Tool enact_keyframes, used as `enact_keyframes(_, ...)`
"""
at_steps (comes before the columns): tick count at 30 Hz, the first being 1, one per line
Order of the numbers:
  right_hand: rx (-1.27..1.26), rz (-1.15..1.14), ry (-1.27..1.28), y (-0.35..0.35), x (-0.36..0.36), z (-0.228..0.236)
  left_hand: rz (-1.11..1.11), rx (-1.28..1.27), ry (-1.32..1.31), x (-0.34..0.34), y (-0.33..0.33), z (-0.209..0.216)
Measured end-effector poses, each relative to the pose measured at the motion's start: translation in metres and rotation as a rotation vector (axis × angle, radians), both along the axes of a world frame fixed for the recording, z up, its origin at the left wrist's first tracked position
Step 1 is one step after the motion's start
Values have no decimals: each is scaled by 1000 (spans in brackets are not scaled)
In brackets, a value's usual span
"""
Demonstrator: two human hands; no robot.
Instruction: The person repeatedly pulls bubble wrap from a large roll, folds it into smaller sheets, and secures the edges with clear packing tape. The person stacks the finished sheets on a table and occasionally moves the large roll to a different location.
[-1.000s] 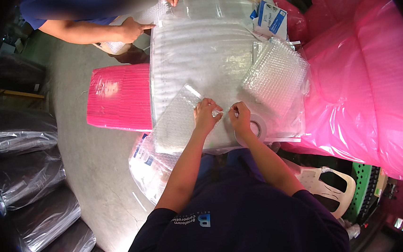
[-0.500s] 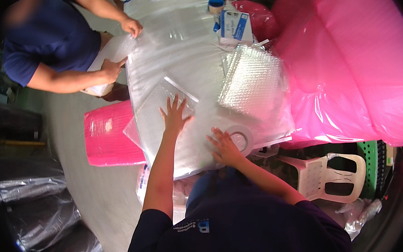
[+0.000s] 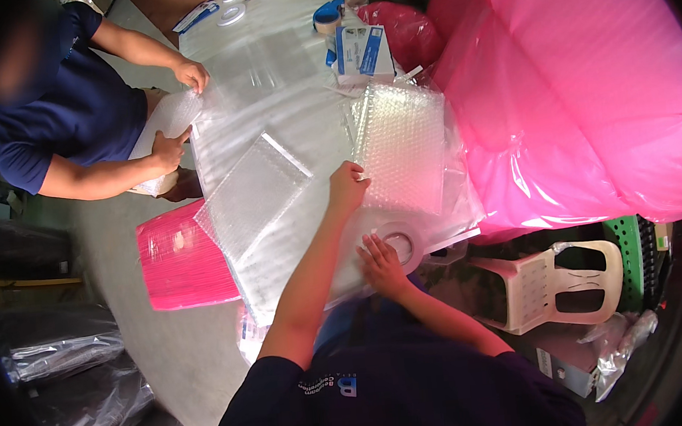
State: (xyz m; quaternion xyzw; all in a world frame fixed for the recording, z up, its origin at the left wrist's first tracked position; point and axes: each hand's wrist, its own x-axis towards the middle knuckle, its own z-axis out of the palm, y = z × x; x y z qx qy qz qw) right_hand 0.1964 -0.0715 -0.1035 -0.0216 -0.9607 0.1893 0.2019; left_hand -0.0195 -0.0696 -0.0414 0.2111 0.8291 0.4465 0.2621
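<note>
My left hand (image 3: pixel 348 187) reaches across the table, its fingers closed at the left edge of a stack of clear bubble-wrap bags (image 3: pixel 402 148). My right hand (image 3: pixel 383 266) lies with fingers stretched out by the table's near edge, next to a wide roll of clear tape (image 3: pixel 402 242). A single bubble-wrap bag (image 3: pixel 255 192) with a white strip along its far edge lies flat to the left of my left hand. It overhangs the table's left side a little.
Across the left side, a co-worker (image 3: pixel 79 97) handles a bubble-wrap sheet (image 3: pixel 173 118). A blue-white box (image 3: pixel 363 51) and tape dispenser (image 3: pixel 328 15) stand far on the table (image 3: pixel 310 223). Large pink wrapped bulk (image 3: pixel 580 98) borders the right; a plastic chair (image 3: pixel 551 288) stands near right, a pink bundle (image 3: pixel 180 258) left.
My left hand has moved right, off the single bubble-wrap bag, and closed at the edge of the stack. My right hand stays beside the tape roll. The view has shifted slightly.
</note>
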Motion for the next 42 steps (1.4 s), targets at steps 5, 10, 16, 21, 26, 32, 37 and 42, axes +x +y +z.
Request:
enact_keyframes(5, -9, 172, -72, 4, 6, -5, 81, 223, -176, 0, -64, -7)
enact_keyframes(10, -124, 191, -80, 9, 22, 9, 25, 84, 78, -25, -227, 43)
enact_keyframes(16, -280, 248, -34, 9, 46, 39, 117, -530, 369, 7, -350, -42)
enact_keyframes(21, -450, 260, -41, 12, 31, 45, 29, 234, 415, 81, -186, 15)
enact_keyframes(26, -567, 316, -91, 16, 6, 61, -357, 368, 431, 98, -125, 8)
enact_keyframes(32, -482, -212, 45, 5, 18, 57, 175, 457, 30, 66, -130, -28)
enact_keyframes(37, -405, -149, -276, 15, 23, 97, 127, 424, -41, 49, -151, -5)
enact_keyframes(42, -535, -159, -542, -5, 10, 152, 164, 374, 111, 46, -150, -38)
